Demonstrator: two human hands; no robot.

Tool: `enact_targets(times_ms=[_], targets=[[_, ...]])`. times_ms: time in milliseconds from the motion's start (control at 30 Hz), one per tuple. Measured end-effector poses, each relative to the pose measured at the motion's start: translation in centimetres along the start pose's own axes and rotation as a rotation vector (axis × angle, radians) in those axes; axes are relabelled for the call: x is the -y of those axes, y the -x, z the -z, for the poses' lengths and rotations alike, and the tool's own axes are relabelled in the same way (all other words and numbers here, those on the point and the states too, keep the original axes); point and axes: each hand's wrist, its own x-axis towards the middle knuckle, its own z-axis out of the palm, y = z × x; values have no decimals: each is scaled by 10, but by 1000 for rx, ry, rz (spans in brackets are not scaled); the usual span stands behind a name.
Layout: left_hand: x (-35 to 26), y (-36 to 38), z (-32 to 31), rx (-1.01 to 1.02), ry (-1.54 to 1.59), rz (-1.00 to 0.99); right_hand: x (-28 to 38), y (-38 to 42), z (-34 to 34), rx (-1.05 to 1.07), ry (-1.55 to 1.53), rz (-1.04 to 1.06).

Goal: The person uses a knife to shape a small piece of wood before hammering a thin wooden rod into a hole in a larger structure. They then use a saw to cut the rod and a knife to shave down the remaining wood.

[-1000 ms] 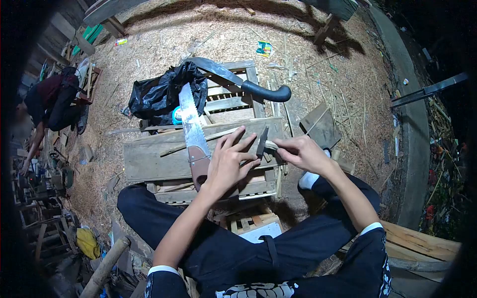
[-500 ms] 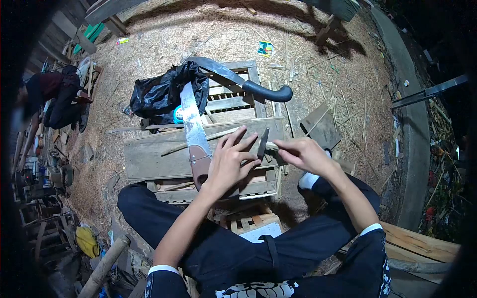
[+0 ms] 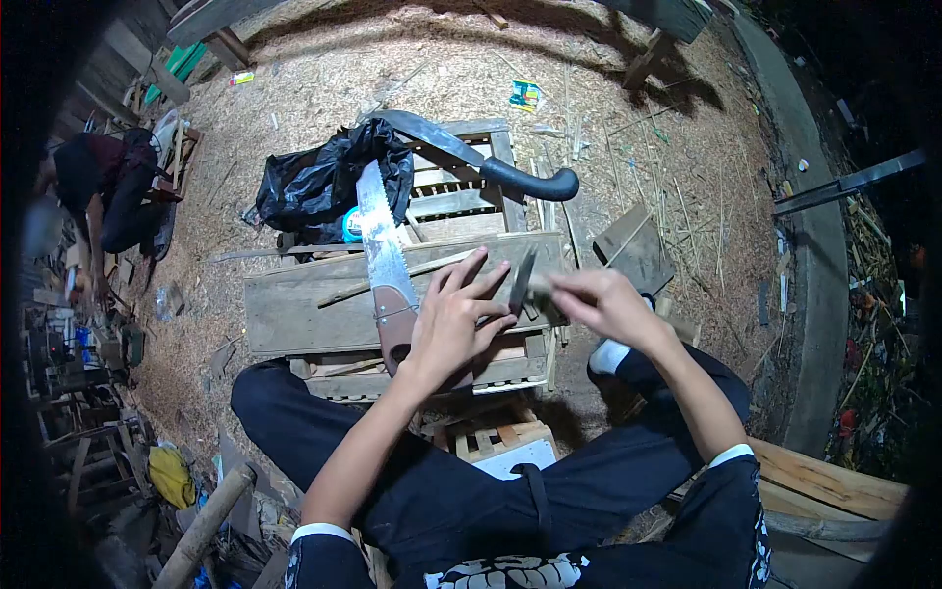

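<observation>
My right hand [image 3: 610, 306] is closed around the pale handle of a small hammer, both smeared by motion. The hammer's dark narrow head [image 3: 522, 282] stands just beyond the fingertips of my left hand [image 3: 456, 319]. That hand rests on a grey wooden board [image 3: 304, 314], thumb and index finger pinched together beside the head, the other fingers spread. Whatever the pinch holds is too small to make out. Left of it lies a handsaw [image 3: 385, 250] with a brown handle, across the board. A thin wooden strip [image 3: 373, 287] passes under the saw.
Behind the board, a black plastic bag [image 3: 319, 187], a blue tape measure [image 3: 352, 226] and a large curved knife [image 3: 442, 147] with a black handle lie on a slatted wooden crate [image 3: 498, 147]. Another person [image 3: 118, 191] crouches at the far left. Shavings cover the ground.
The hammer in my right hand has blurred, its head shifting slightly. My left hand keeps its place. The other person's arm at the left has moved.
</observation>
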Motion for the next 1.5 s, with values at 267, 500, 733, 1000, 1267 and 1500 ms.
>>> enact_targets(times_ms=[267, 500, 733, 1000, 1267, 1500], targets=[[4, 3, -5, -15, 9, -15, 9, 12, -3, -189, 94, 21], [3, 3, -6, -14, 6, 10, 40, 45, -30, -233, 250, -134], [4, 4, -10, -23, -2, -7, 53, 58, -51, -426, 166, -214], [5, 3, -13, -12, -45, -47, 58, 59, -54, -391, 145, -228], [7, 3, -10, 13, -77, -112, 58, 59, -62, -354, 169, -189], [6, 2, -4, 23, 0, -54, 64, 58, -60, -319, 328, -125]])
